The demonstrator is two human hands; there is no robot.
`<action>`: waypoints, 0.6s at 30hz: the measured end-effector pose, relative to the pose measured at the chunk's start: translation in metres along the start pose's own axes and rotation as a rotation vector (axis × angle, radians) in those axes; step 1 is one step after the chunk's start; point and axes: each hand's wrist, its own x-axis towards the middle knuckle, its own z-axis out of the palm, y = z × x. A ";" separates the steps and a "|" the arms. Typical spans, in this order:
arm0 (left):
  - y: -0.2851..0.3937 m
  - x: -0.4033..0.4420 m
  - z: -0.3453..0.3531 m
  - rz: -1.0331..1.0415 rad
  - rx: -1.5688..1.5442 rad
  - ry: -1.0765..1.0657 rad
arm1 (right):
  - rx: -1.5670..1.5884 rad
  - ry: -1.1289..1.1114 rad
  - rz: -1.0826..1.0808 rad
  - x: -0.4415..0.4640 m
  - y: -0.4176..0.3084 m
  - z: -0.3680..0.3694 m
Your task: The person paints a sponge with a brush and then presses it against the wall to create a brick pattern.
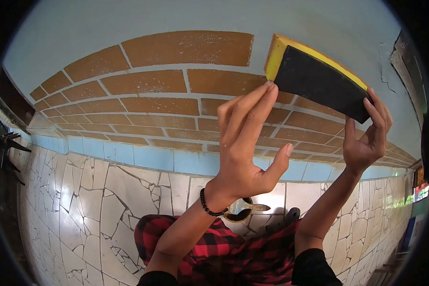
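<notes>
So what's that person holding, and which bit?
A black and yellow block: the right grip holds its right end, left fingertips by its lower left corner.

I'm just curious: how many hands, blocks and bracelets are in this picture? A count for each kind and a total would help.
Hands: 2 (left hand, right hand)
Blocks: 1 (black-and-yellow block)
Bracelets: 1 (black beaded bracelet)
Total: 4
</notes>
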 end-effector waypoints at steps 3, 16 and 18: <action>-0.002 -0.002 0.001 -0.010 -0.011 -0.005 | 0.001 0.008 0.004 -0.001 -0.002 0.004; 0.000 -0.005 0.004 -0.079 -0.029 0.003 | -0.032 0.022 0.013 -0.003 -0.006 0.012; -0.001 -0.006 0.004 -0.080 -0.026 0.010 | -0.030 0.024 0.014 -0.002 -0.008 0.013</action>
